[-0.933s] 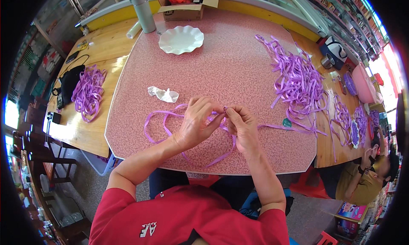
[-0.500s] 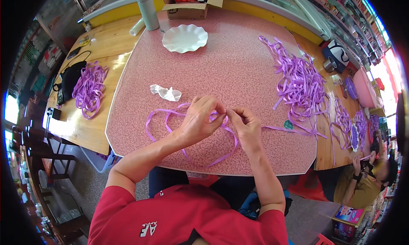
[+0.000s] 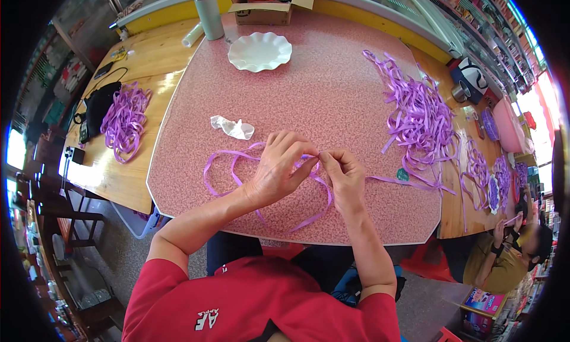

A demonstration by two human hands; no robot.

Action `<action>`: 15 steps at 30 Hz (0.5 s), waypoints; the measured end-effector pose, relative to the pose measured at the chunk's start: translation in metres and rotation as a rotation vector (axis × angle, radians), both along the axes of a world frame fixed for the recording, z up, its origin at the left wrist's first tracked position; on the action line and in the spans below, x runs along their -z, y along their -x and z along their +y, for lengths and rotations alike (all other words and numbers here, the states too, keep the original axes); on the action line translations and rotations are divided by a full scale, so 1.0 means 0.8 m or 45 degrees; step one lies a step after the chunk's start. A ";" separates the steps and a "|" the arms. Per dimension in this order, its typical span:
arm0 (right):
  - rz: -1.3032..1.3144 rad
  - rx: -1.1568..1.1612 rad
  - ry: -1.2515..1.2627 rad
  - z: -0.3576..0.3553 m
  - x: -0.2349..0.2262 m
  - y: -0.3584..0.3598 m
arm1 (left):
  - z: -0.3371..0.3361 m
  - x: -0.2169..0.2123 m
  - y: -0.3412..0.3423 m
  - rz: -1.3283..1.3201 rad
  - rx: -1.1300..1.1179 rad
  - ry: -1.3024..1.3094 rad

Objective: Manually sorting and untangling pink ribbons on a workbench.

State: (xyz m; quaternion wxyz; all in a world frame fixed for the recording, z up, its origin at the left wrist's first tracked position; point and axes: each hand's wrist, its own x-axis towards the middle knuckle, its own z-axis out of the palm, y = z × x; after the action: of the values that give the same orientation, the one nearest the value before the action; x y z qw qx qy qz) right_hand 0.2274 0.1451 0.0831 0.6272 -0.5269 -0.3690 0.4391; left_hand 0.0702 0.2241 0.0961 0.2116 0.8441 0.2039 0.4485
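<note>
A purple ribbon point(image 3: 325, 210) lies in wide loops on the pink speckled table point(image 3: 196, 104) and rises to my fingers. My left hand point(image 3: 281, 166) pinches it between thumb and index finger, the other fingers bent above. Close against it, my right hand point(image 3: 342, 174) also pinches the ribbon, fingertips nearly touching the left ones. The exact spot they grip is hidden by the fingers. From behind my right hand, a strand runs right, past a small green round piece point(image 3: 402, 174).
A big heap of purple ribbons point(image 3: 418, 107) covers the table's right side; another bundle point(image 3: 126, 122) lies on the wooden table at left. Crumpled white tissue point(image 3: 233, 128), a white scalloped plate point(image 3: 259, 52), a flask point(image 3: 206, 12) and a cardboard box point(image 3: 261, 12) stand farther back. A co-worker point(image 3: 504, 259) sits at right.
My hands stay together in nearly the same place, with the fingers shifting slightly on the ribbon. The ribbon loops on the table look almost unchanged.
</note>
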 end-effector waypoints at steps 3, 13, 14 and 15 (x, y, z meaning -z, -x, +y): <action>-0.008 -0.039 0.045 -0.003 -0.006 0.000 | 0.003 0.001 0.001 0.044 -0.009 -0.080; 0.202 -0.004 0.128 0.001 -0.006 0.000 | 0.006 0.004 0.000 0.066 0.041 -0.274; 0.223 -0.007 0.138 0.002 -0.005 0.001 | 0.006 0.005 0.000 0.062 0.057 -0.347; 0.222 -0.007 0.139 0.003 -0.003 0.001 | 0.006 0.005 0.000 0.061 0.057 -0.346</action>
State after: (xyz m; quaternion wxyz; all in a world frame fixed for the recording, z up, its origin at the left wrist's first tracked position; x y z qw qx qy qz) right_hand 0.2262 0.1472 0.0853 0.6261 -0.5189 -0.2900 0.5046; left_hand 0.0701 0.2292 0.0921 0.1003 0.8798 0.1274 0.4468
